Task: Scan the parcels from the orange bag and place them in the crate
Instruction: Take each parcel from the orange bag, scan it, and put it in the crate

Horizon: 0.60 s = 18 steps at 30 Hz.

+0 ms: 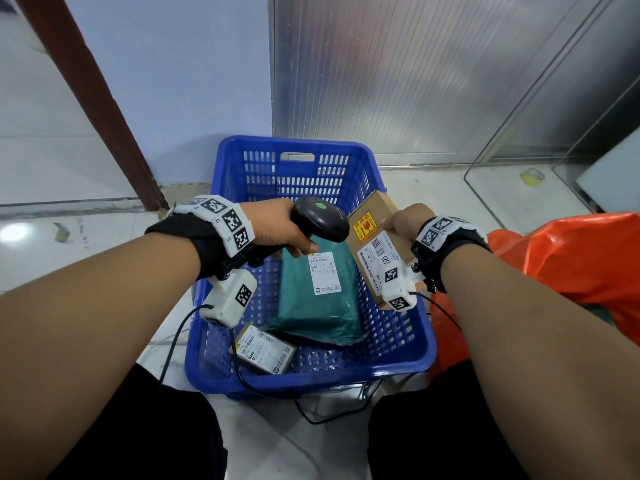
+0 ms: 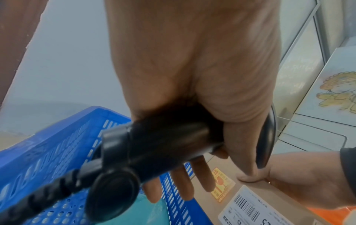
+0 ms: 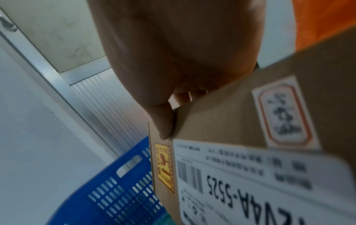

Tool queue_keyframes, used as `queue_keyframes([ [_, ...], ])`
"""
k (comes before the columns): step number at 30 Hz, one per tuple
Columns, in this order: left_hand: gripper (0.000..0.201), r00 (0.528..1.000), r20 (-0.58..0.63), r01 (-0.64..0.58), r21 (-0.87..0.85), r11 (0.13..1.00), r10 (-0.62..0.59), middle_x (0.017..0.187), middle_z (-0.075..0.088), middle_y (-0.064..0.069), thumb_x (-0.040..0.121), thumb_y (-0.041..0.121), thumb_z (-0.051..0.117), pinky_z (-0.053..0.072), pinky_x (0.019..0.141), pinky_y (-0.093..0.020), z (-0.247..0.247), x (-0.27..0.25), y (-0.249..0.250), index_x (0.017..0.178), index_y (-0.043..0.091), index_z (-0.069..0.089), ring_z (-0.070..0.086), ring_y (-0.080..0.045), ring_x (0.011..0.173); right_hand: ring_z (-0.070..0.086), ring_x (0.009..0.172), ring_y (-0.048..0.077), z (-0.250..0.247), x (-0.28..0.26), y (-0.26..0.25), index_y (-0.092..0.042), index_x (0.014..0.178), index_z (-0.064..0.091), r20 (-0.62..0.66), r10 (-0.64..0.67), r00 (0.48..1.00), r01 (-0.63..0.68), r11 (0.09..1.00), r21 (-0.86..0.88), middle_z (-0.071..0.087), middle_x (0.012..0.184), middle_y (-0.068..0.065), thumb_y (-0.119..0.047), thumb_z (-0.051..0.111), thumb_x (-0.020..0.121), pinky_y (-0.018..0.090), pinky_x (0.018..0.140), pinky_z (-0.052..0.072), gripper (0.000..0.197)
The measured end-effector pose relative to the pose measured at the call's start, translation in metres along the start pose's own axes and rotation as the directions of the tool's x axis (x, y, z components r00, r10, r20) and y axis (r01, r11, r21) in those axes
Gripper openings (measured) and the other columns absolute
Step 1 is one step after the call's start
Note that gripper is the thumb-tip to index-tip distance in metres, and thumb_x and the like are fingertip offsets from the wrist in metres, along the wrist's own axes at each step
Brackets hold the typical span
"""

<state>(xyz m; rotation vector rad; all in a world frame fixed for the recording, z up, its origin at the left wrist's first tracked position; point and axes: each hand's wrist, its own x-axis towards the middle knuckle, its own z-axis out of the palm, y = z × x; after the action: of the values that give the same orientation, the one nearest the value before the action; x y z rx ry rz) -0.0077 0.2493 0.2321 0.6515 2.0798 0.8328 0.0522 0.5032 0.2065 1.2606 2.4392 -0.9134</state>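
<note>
Here right hand [image 1: 403,221] grips cardboard box [image 1: 372,237], tilted; left hand [image 1: 277,225] clasps scanner [image 1: 320,218].

A roll of yellowish tape [image 1: 532,176] is seen lying on the pale tiled floor [image 1: 426,188] beside a glass panel [image 1: 512,109]. A ribbed metal wall [image 1: 381,74] is set behind, and a brown post [image 1: 93,98] is slanted across a light blue wall [image 1: 190,71]. A cartoon sticker [image 2: 336,91] is shown on a white panel.
</note>
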Motion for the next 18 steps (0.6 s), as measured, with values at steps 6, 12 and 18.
queue_keyframes([
  [6, 0.014, 0.996, -0.020, 0.082, -0.004, 0.997, -0.082, 0.074, 0.074, 0.001, 0.086, 0.023, 0.080, 0.063, 0.069, -0.038, 0.005, 0.005, -0.004, 0.089, 0.014, 0.070, 0.074, -0.015, 0.072, 0.064, 0.083, 0.029, 0.016, -0.003, 0.001, -0.007, 0.107, 0.062, 0.043, -0.051, 0.998, 0.061, 0.965, -0.257, 0.068, 0.100, 0.010, -0.039, 0.075, 0.082, 0.036, 0.072, 0.053, 0.043],
  [12, 0.022, 0.962, -0.059, 0.265, -0.037, 0.964, -0.267, 0.071, 0.071, -0.011, 0.090, 0.023, 0.076, 0.059, 0.061, -0.037, 0.009, 0.014, -0.013, 0.097, 0.005, 0.065, 0.069, -0.026, 0.060, 0.071, 0.087, 0.029, 0.057, -0.006, -0.006, -0.009, 0.105, 0.064, 0.354, -0.065, 0.933, 0.148, 0.966, -0.213, 0.072, 0.107, 0.013, -0.049, 0.071, 0.080, 0.050, 0.084, 0.059, 0.048],
  [18, 0.022, 0.959, -0.074, 0.269, -0.048, 0.962, -0.272, 0.067, 0.072, -0.010, 0.091, 0.025, 0.075, 0.059, 0.057, -0.036, 0.012, 0.018, 0.001, 0.095, 0.007, 0.063, 0.068, -0.025, 0.054, 0.056, 0.120, 0.030, 0.045, -0.021, -0.030, -0.002, 0.131, 0.055, 0.220, -0.267, 0.938, 0.313, 0.927, -0.208, 0.057, 0.134, 0.015, -0.037, 0.058, 0.098, 0.032, 0.089, 0.044, 0.047],
])
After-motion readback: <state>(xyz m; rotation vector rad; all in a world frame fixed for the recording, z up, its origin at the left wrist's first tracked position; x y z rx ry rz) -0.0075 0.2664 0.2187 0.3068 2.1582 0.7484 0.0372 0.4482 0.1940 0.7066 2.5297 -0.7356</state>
